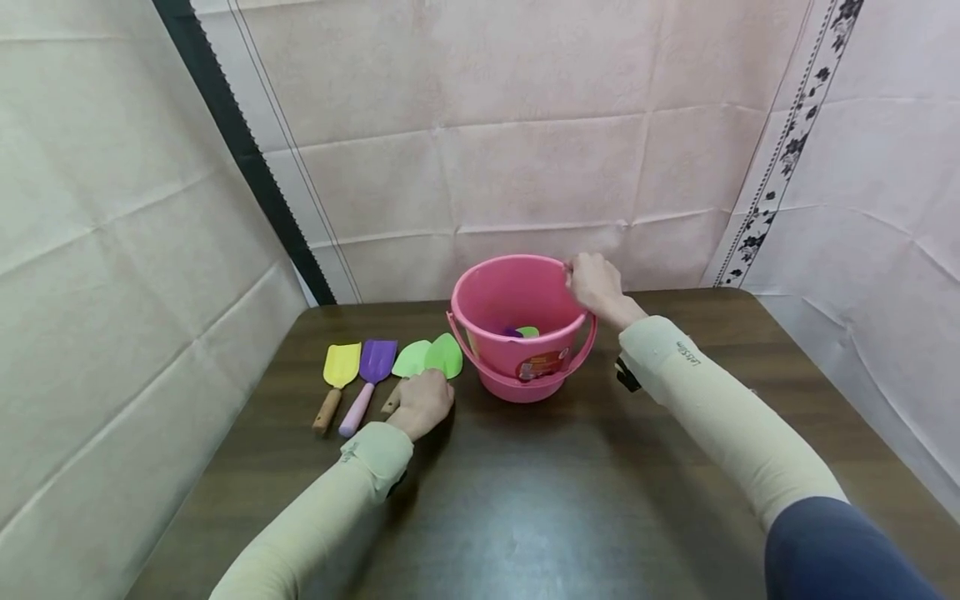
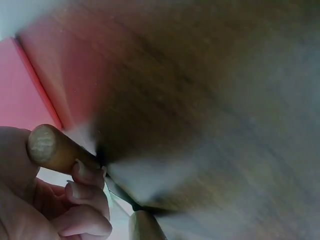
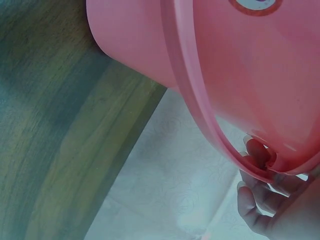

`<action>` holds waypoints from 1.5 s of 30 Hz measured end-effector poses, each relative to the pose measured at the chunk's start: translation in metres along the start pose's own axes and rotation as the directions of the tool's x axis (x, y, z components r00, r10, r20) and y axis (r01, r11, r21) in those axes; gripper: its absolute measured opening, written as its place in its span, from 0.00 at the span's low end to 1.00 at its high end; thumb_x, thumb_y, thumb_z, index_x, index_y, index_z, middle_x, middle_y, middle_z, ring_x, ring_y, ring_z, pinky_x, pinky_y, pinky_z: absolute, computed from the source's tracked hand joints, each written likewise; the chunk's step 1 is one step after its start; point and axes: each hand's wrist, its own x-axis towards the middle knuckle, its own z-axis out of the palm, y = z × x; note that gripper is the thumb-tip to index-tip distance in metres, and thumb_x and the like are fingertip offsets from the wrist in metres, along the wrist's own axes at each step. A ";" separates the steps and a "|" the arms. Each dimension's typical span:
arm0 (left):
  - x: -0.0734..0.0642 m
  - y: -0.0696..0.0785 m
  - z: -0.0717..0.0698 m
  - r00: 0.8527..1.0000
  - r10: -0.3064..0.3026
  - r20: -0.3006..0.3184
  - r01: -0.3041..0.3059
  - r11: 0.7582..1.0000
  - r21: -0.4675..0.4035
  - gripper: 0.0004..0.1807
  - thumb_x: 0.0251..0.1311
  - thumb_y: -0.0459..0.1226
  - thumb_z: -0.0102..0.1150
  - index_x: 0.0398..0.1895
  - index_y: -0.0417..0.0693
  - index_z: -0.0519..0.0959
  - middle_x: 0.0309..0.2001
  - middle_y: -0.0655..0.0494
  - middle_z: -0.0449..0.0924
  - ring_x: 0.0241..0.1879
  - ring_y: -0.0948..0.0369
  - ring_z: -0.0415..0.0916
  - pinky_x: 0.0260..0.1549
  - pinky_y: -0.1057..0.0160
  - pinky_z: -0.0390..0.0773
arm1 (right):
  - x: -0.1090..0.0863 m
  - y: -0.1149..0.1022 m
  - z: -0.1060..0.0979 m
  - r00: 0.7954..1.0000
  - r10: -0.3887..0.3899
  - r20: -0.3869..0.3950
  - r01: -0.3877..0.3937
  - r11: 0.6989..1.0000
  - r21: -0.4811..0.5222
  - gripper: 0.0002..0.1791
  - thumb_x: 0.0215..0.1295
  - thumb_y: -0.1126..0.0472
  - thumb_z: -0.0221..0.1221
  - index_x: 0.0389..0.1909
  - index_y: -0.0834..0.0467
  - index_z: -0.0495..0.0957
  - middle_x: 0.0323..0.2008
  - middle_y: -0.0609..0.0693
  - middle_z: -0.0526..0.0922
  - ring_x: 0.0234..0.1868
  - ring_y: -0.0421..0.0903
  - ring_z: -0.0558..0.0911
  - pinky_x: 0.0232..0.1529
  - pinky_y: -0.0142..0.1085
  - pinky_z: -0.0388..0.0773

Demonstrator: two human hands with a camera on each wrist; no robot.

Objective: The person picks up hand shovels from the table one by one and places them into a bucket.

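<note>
My left hand (image 1: 426,402) grips the short wooden handle (image 2: 62,150) of a green toy shovel (image 1: 445,355), its leaf-shaped blade beside the pink bucket (image 1: 525,367). Under that blade's left edge shows a paler green shovel (image 1: 410,359), whose wooden handle (image 1: 392,399) sticks out at my knuckles. At the bucket's right rim, my right hand (image 1: 596,283) holds on with fingers curled round the edge, near where the pink bail (image 3: 187,75) joins. Inside the bucket lie a purple piece (image 1: 512,332) and a green piece (image 1: 528,332), mostly hidden by the front wall.
To the left of the green shovels lie a purple shovel (image 1: 377,361) with a pink handle and a yellow shovel (image 1: 342,365) with a wooden handle. The bucket stands near the far edge of the dark wooden table (image 1: 525,483). Pale cloth (image 1: 540,175) hangs behind and at both sides.
</note>
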 end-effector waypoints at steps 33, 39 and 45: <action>0.024 -0.030 -0.087 0.998 -0.040 -0.041 0.038 0.998 -0.051 0.19 0.60 0.42 0.45 0.12 0.48 0.69 0.21 0.49 0.74 0.23 0.52 0.74 0.22 0.51 0.72 | -0.003 -0.003 -0.001 1.000 0.018 -0.001 -0.018 1.000 0.000 0.14 0.67 0.60 0.48 0.38 0.57 0.84 0.38 0.61 0.85 0.42 0.62 0.83 0.37 0.54 0.77; 0.026 -0.034 -0.096 0.998 -0.055 -0.034 0.052 0.996 -0.069 0.19 0.59 0.41 0.44 0.10 0.50 0.67 0.19 0.52 0.69 0.22 0.53 0.73 0.21 0.54 0.70 | -0.003 -0.003 -0.002 1.000 0.014 -0.007 -0.014 1.000 -0.002 0.14 0.67 0.60 0.49 0.39 0.57 0.84 0.39 0.62 0.85 0.43 0.62 0.83 0.37 0.54 0.77; 0.025 -0.034 -0.107 0.996 -0.057 -0.073 0.053 0.997 -0.059 0.19 0.58 0.41 0.44 0.09 0.50 0.66 0.20 0.50 0.72 0.24 0.51 0.74 0.21 0.52 0.70 | -0.003 -0.002 -0.001 1.000 0.014 -0.010 -0.014 1.000 -0.005 0.14 0.67 0.60 0.49 0.38 0.57 0.83 0.38 0.62 0.85 0.43 0.62 0.83 0.37 0.54 0.77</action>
